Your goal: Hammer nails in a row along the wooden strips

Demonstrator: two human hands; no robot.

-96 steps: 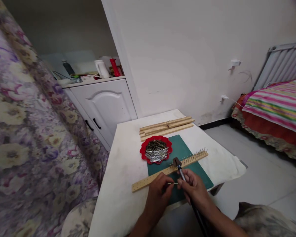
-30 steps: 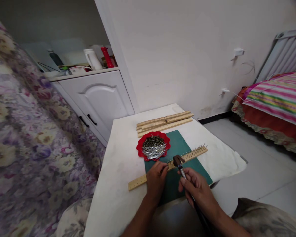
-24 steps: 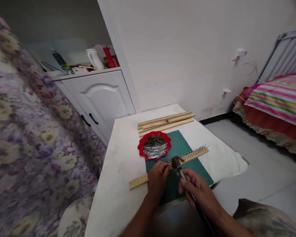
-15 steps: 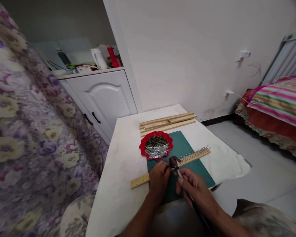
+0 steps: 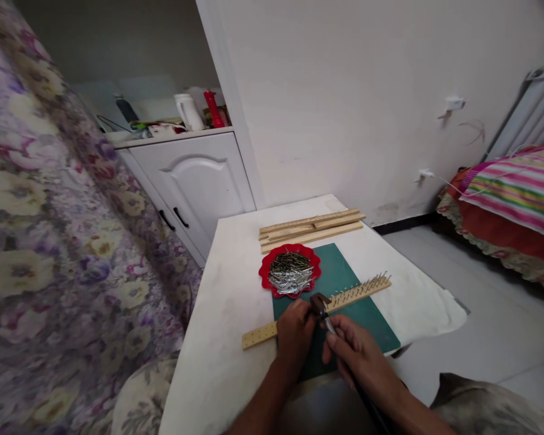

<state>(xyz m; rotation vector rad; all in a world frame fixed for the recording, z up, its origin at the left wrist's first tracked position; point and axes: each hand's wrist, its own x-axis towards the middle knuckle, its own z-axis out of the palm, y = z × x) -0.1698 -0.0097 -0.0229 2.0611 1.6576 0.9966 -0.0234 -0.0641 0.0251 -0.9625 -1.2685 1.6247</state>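
Moved to drilled strip [image 5: 259, 336]: left hand [image 5: 294, 331], fingers curled, grip unclear; hammer [image 5: 320, 305] clamped in right hand [image 5: 351, 345]; seemingly nail-setting, calling for light taps.

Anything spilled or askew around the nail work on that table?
No spill that I can see: the loose nails lie in the red dish. What looks askew: the planted nails at the right end of the wooden strip, leaning at uneven angles, though lens distortion may exaggerate this.

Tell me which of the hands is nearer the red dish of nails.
Left. The left hand is at the wooden strip, just below the red dish in the picture; the right hand, gripping the hammer, is farther, below and to its right.
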